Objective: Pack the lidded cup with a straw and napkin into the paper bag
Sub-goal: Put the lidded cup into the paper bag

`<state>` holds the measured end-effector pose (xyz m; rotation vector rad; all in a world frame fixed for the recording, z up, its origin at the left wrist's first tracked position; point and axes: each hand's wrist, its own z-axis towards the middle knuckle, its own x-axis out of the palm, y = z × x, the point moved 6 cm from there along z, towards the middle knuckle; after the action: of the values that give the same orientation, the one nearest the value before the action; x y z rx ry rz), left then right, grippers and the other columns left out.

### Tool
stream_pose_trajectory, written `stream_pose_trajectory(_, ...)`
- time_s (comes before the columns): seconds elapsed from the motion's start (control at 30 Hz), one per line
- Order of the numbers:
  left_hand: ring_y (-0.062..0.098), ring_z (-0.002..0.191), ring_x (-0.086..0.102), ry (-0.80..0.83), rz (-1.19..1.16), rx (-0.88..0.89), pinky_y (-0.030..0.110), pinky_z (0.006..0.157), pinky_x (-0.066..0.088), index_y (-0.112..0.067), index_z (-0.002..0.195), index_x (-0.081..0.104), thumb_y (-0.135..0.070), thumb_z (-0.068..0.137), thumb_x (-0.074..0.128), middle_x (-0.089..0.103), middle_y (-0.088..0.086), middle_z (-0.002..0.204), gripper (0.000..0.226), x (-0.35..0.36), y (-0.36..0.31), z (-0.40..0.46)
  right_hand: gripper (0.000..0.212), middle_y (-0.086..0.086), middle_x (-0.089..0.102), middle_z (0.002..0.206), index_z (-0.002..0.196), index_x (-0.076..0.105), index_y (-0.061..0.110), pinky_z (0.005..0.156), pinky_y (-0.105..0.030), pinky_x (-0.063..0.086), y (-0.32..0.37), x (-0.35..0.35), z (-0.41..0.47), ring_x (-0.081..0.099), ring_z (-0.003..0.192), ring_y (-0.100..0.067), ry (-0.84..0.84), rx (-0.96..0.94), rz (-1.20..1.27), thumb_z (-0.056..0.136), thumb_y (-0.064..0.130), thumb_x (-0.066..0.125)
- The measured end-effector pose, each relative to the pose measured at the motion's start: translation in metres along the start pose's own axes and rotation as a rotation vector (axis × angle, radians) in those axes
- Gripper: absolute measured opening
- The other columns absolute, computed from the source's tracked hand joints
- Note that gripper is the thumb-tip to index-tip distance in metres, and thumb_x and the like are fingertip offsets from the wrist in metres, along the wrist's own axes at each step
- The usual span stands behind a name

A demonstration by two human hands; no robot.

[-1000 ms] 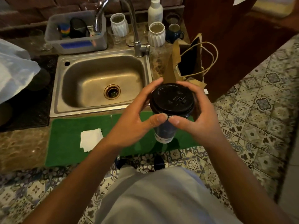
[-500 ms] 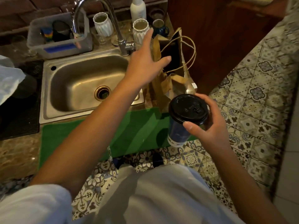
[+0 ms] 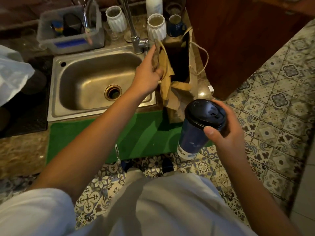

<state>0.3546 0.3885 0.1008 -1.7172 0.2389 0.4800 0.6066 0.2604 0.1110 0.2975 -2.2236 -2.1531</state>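
Head view, looking down over a speckled stone counter (image 3: 20, 150) with a green rectangular mat (image 3: 139, 133) at its near edge. At 12 o'clock of the mat, a brown paper bag with twine handles (image 3: 177, 92), standing upright with its mouth open and dark inside. Left hand (image 3: 146, 72) at the bag's 9 o'clock rim, fingers (image 3: 156, 65) closed on the crumpled paper edge and the near handle, pinching them together. Right hand (image 3: 228, 128) at 3 o'clock of the mat, off the counter's edge and above the patterned tile floor (image 3: 272, 116), fingers wrapped round the upper part of a dark blue paper cup with a black plastic lid (image 3: 197, 128), thumb pressed just under the lid's rim. Cup tilted slightly, base toward 7 o'clock, held in the air at 5 o'clock of the bag, close beside it but not inside. At 9 o'clock of the bag, a stainless steel sink (image 3: 95, 82) with a chrome tap (image 3: 134, 38) at its 1 o'clock corner. Just behind the bag at 12 o'clock, a white ribbed ceramic cup (image 3: 156, 28) and a dark blue mug (image 3: 175, 25).
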Motion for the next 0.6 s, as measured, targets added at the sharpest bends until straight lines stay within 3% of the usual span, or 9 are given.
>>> stream_pose_trajectory(0.13, 0.013, 0.136, 0.052, 0.048, -0.048, 0.027, 0.039, 0.114, 0.045, -0.023, 0.159, 0.029, -0.009, 0.098, 0.060, 0.049, 0.001, 0.154, 0.069, -0.023, 0.005, -0.041, 0.069, 0.017, 0.070, 0.121, 0.136, 0.056, 0.030, 0.095, -0.030, 0.057, 0.011, 0.007, 0.010, 0.065, 0.120, -0.009, 0.013, 0.001, 0.088, 0.073, 0.055, 0.068)
stream_pose_trajectory(0.2, 0.018, 0.137, 0.053, 0.066, -0.022, 0.022, 0.042, 0.113, 0.046, -0.027, 0.159, 0.027, -0.011, 0.099, 0.059, 0.051, 0.001, 0.153, 0.070, -0.030, 0.012, -0.067, 0.067, 0.011, 0.072, 0.121, 0.130, 0.060, 0.035, 0.093, -0.033, 0.058, 0.017, 0.012, 0.014, 0.066, 0.120, -0.013, 0.033, 0.016, 0.137, 0.072, 0.068, 0.071)
stream_pose_trajectory(0.33, -0.003, 0.120, 0.061, 0.073, -0.081, -0.026, 0.027, 0.104, 0.052, -0.027, 0.158, 0.028, -0.009, 0.101, 0.058, 0.053, -0.017, 0.139, 0.067, -0.041, 0.025, -0.114, 0.083, -0.004, 0.071, 0.123, 0.129, 0.063, 0.030, 0.098, -0.052, 0.055, 0.021, 0.024, 0.014, 0.066, 0.122, -0.025, 0.078, 0.108, 0.203, 0.065, 0.082, 0.071)
stream_pose_trajectory(0.4, -0.004, 0.105, 0.069, 0.068, -0.101, -0.063, 0.022, 0.093, 0.055, -0.033, 0.157, 0.028, -0.011, 0.101, 0.059, 0.059, -0.012, 0.138, 0.068, -0.047, 0.036, -0.132, 0.091, -0.006, 0.072, 0.120, 0.128, 0.063, 0.022, 0.100, -0.056, 0.054, 0.024, 0.033, 0.013, 0.067, 0.121, -0.029, 0.118, 0.148, 0.249, 0.061, 0.082, 0.074)
stream_pose_trajectory(0.5, -0.002, 0.093, 0.068, 0.062, -0.006, -0.068, 0.025, 0.089, 0.057, -0.047, 0.155, 0.027, -0.018, 0.100, 0.061, 0.060, 0.000, 0.141, 0.070, -0.055, 0.050, -0.151, 0.088, -0.003, 0.075, 0.115, 0.125, 0.066, 0.021, 0.099, -0.053, 0.056, 0.030, 0.047, 0.013, 0.069, 0.118, -0.028, 0.151, 0.167, 0.310, 0.060, 0.080, 0.077)
stream_pose_trajectory(0.6, -0.004, 0.081, 0.068, 0.066, -0.017, -0.077, 0.021, 0.073, 0.059, -0.044, 0.155, 0.028, -0.013, 0.101, 0.059, 0.067, -0.007, 0.117, 0.070, -0.056, 0.057, -0.167, 0.071, 0.004, 0.077, 0.111, 0.112, 0.074, 0.037, 0.095, -0.044, 0.059, 0.038, 0.061, 0.013, 0.071, 0.113, -0.019, 0.135, 0.168, 0.380, 0.058, 0.082, 0.076)
